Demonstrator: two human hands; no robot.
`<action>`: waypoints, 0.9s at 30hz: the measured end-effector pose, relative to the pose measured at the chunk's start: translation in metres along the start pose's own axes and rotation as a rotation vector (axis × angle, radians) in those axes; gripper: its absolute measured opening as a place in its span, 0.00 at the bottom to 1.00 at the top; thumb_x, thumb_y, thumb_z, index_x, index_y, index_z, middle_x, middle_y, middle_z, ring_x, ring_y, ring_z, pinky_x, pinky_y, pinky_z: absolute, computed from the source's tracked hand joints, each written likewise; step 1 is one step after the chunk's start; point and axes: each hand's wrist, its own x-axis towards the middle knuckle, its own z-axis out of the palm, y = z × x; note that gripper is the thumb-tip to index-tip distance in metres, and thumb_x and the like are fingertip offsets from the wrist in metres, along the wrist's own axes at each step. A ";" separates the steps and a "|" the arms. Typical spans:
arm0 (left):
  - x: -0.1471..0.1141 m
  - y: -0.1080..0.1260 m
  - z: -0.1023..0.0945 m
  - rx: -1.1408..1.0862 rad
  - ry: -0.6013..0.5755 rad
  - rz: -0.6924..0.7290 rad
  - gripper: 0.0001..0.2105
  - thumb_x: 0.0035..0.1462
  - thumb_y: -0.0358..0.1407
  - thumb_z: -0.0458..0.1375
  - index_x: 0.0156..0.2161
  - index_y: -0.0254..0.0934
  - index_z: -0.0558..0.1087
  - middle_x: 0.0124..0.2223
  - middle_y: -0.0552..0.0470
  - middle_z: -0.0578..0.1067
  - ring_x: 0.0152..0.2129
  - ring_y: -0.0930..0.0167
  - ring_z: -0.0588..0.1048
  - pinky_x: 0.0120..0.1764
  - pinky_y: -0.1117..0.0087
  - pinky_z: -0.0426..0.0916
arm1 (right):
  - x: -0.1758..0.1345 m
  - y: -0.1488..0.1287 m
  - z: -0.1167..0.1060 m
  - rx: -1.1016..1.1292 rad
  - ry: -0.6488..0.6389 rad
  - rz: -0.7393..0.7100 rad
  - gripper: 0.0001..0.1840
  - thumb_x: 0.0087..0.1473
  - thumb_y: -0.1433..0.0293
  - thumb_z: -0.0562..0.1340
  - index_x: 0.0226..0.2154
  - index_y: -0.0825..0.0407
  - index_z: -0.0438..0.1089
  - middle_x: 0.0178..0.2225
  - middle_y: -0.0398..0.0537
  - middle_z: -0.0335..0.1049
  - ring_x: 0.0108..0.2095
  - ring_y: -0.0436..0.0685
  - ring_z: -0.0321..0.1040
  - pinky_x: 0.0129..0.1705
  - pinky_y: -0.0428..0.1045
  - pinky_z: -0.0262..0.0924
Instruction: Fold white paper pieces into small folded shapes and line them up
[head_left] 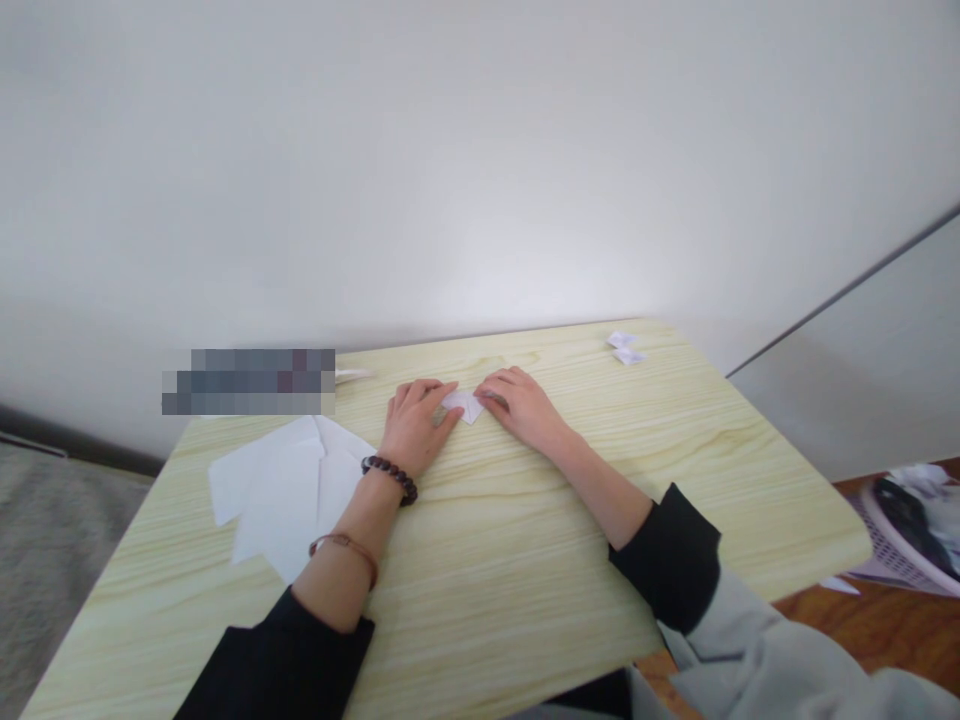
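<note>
A small piece of folded white paper [469, 408] lies on the wooden table, with crease lines showing on it. My left hand [421, 420] grips its left side between thumb and fingers. On its right side, the fingers of my right hand [519, 405] are curled and pinch the edge. Parts of the paper are hidden under my fingertips. Left of my left wrist, several loose sheets of white paper [277, 490] overlap on the table.
Two small folded white paper pieces [624, 348] sit at the table's far right. A blurred-out object [251, 382] stands at the back left. Behind the table [525, 580] rises a white wall [480, 170]. A purple basket [900, 545] holding crumpled items is on the floor at right.
</note>
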 end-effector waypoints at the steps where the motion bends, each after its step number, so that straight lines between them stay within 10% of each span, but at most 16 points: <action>1: 0.000 0.000 0.000 -0.002 0.000 0.011 0.17 0.57 0.39 0.56 0.51 0.39 0.72 0.47 0.47 0.72 0.46 0.60 0.66 0.50 0.56 0.62 | 0.000 -0.001 0.000 0.018 -0.005 0.002 0.07 0.58 0.73 0.58 0.36 0.52 0.72 0.36 0.48 0.73 0.39 0.56 0.63 0.45 0.51 0.59; 27: -0.009 0.030 -0.012 0.306 -0.021 0.160 0.12 0.60 0.32 0.51 0.44 0.40 0.76 0.41 0.45 0.75 0.47 0.57 0.65 0.46 0.56 0.62 | -0.008 -0.022 -0.002 -0.296 -0.086 -0.031 0.15 0.60 0.71 0.54 0.44 0.48 0.74 0.39 0.51 0.70 0.43 0.59 0.59 0.43 0.55 0.48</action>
